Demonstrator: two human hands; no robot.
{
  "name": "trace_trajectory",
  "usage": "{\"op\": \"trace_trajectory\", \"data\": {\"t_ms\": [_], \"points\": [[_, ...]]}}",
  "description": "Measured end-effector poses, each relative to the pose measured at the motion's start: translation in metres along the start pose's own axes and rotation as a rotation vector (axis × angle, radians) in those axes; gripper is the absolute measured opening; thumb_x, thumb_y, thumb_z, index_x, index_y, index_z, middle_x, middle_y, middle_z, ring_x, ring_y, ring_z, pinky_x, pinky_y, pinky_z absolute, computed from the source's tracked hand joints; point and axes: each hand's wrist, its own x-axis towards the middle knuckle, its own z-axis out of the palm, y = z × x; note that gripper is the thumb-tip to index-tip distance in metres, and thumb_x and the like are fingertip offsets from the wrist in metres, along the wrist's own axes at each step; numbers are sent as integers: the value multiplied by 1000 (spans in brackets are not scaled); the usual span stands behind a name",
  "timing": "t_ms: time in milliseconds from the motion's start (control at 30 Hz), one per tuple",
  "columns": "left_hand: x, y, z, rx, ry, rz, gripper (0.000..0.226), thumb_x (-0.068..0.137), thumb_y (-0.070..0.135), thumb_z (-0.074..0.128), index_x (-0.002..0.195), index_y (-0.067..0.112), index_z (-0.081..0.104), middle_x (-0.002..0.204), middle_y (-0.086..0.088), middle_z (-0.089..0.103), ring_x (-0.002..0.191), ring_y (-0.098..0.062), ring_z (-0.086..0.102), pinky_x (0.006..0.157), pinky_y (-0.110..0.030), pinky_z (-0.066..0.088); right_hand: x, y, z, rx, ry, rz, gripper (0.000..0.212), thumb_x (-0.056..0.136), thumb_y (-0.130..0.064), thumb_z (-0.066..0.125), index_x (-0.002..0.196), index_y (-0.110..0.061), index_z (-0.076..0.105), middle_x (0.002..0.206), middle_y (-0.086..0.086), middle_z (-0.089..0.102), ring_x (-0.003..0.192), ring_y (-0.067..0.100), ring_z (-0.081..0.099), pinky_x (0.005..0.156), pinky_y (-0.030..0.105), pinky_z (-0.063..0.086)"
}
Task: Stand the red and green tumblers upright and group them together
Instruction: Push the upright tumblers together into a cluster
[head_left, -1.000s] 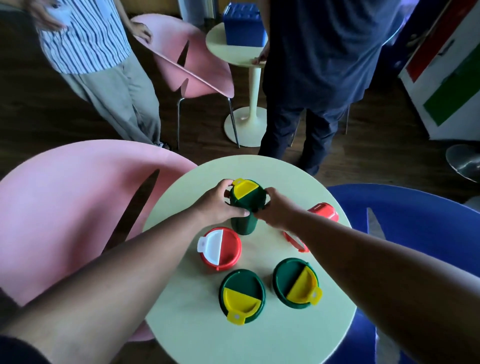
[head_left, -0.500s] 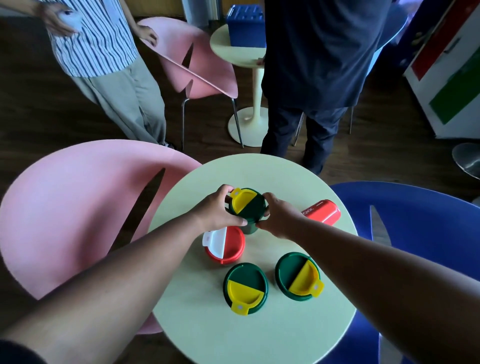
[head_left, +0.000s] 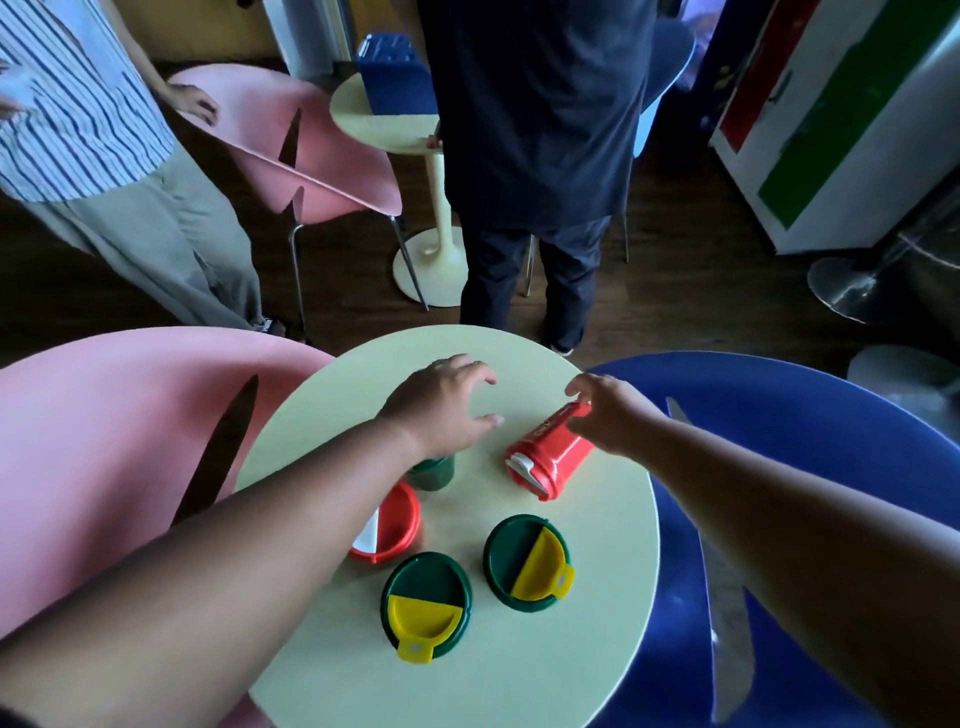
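One red tumbler (head_left: 551, 454) lies sideways, lid nearest camera.

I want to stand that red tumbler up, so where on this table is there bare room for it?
Bare top shows along the far edge of the table, beyond the left hand, and across the near edge below the two green tumblers. The middle is crowded: the upright red tumbler, another green one under the left wrist, and the lying red tumbler the right hand touches.
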Motion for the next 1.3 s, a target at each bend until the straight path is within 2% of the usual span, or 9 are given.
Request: {"op": "trace_trajectory", "data": {"t_ms": [133,267,367,467,600,767,1000,1200,1300], "points": [[30,33,27,110,-361,5,72,76,40,77,140,26,47,140,-1,52,126,-21,53,102,-32,44,-5,31,-1,-28,-21,17,49,86,-25,67,133,-28,53,128,7,56,107,22,60,81,35,56],[42,42,57,292,-565,45,84,69,32,82,139,35,35,128,-2,56,116,-26,59,93,-38,50,-13,45,17,-73,-80,-75,60,87,-30,67,142,-30,44,134,7,49,113,23,56,87,39,55],[44,39,70,321,-577,33,95,66,30,85,138,40,24,122,-4,56,108,-30,62,87,-45,55,-13,48,32,-77,-90,-83,72,84,-37,70,146,-24,37,138,9,42,115,27,55,88,42,55],[45,39,76,260,-527,38,93,73,29,80,144,37,20,123,-5,58,106,-30,62,82,-38,53,-10,48,41,22,-88,-60,80,77,-41,76,144,-20,37,138,9,36,106,28,57,78,39,57],[47,39,77,145,-514,34,82,75,42,78,141,32,30,123,-1,62,109,-26,62,84,-36,51,-9,48,43,104,-88,-39,88,68,-48,82,140,-21,39,142,7,29,102,25,55,73,37,58],[51,39,65,61,-510,-4,73,77,32,78,140,34,41,131,5,61,112,-20,60,88,-31,50,-17,45,34,198,-133,-49,102,64,-54,84,147,-23,32,145,6,29,101,18,46,67,29,54],[56,34,28,-24,-597,-48,68,76,38,82,138,38,53,117,5,64,101,-15,62,90,-31,52,-17,19,28,357,-192,-17,73,72,-41,81,134,-25,48,124,4,55,99,20,58,67,28,55],[58,19,6,-43,-627,-62,46,88,39,71,132,31,60,114,7,63,100,-14,58,86,-27,45,-10,0,31,517,-293,135,38,78,-40,73,109,-21,62,108,7,67,103,24,63,95,45,54],[59,11,5,-87,-617,-89,39,93,41,65,129,28,63,119,4,66,107,-17,60,95,-32,47,-8,-6,32,654,-351,190,34,86,-36,67,112,-14,63,110,9,67,106,25,64,98,42,54]]}}
